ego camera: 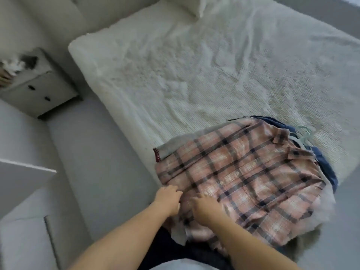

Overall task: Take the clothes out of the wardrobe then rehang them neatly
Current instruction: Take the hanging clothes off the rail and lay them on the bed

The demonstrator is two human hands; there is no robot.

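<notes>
Soft, light plaid shirt atop pile on bed; both hands, left and right, pinching its hem; better gripped at collar/hanger.

Home bedroom, bed with white textured cover, pillow at head, grey nightstand with drawers beside it

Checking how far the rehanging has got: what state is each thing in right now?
Plaid shirt: flat on top of the pile, buttoned.
Hanger: lying on the bed under the clothes.
Bed: cover rumpled.
Left hand: on the shirt hem.
Right hand: on the shirt hem.
</notes>
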